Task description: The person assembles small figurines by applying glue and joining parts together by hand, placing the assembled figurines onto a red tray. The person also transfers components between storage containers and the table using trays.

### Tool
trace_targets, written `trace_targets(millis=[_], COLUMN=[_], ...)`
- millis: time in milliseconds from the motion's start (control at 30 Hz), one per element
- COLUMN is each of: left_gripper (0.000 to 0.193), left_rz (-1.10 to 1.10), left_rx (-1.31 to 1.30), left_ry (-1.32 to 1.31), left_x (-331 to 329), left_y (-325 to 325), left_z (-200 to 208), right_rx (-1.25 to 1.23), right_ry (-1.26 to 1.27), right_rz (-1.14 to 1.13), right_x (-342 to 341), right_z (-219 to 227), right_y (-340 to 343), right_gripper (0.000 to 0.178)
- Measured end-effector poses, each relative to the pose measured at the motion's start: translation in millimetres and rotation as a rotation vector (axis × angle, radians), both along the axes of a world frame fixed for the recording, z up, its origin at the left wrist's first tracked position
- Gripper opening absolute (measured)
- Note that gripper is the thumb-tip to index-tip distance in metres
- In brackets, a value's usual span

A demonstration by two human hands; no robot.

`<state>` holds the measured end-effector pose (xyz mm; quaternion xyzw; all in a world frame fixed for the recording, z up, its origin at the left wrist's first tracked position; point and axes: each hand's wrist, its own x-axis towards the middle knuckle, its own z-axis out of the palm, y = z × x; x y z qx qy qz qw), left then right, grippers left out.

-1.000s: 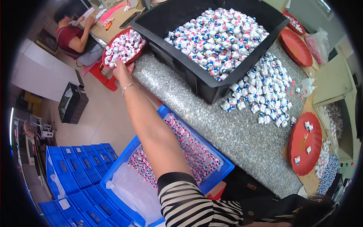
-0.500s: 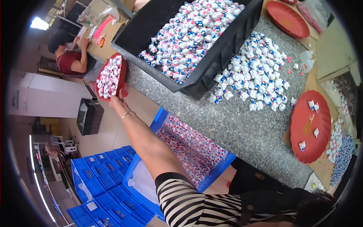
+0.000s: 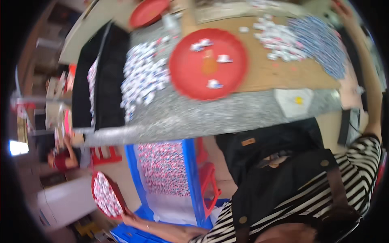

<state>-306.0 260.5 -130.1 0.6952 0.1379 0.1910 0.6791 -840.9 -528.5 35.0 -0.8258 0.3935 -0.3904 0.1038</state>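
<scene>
My left hand (image 3: 129, 218) grips the rim of a red fluted plate (image 3: 118, 197) heaped with small white-and-pink pieces, held out at the lower left, beside a blue tray (image 3: 191, 178) of similar pieces. At the far upper right, my right hand (image 3: 343, 11) reaches away from me beyond the table's right end; its fingers are blurred at the picture's rim. A second red plate (image 3: 237, 67) lies on the table with a few small white-and-blue pieces on it. To its left is a pile of white-and-blue pieces (image 3: 142, 73).
A black bin (image 3: 111, 77) stands at the table's left end. White pieces (image 3: 279, 40) and a heap of blue-grey ones (image 3: 320, 44) lie on brown board at the right. Another red plate (image 3: 148, 12) lies farther back. A red stool (image 3: 208, 186) and a seated co-worker (image 3: 65, 162) are below and left.
The view has swung to the right. My left hand still holds the loaded red plate, now lower and away from the black bin. My right arm has come into view, stretched out.
</scene>
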Motion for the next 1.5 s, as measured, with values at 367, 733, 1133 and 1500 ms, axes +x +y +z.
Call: trace_targets(millis=[367, 733, 1133, 1500], left_gripper=[0.032, 0.036, 0.016, 0.022], left_rz=[-0.909, -1.582, -2.201, -2.314], left_rx=[-0.242, -0.198, -0.163, -0.009], left_ry=[-0.01, 0.045, 0.249, 0.291], left_x=[143.4, -456.3, -692.4, -746.6], left_y=[-196.4, -538.4, -832.3, -913.8], left_z=[152.0, 97.6, 108.6, 62.6], right_rx=[0.59, 1.018, 0.432, 0.413], right_ry=[-0.234, -0.619, -0.32, 1.016], right_rz=[0.788, 0.668, -0.399, -0.876], right_x=[-40.1, -237.3, -476.8, -536.2], right_z=[-102.3, -56.4, -78.2, -95.9], right_y=[143.1, 111.4, 1.3, -38.7], right_gripper=[0.055, 0.092, 0.052, 0.025])
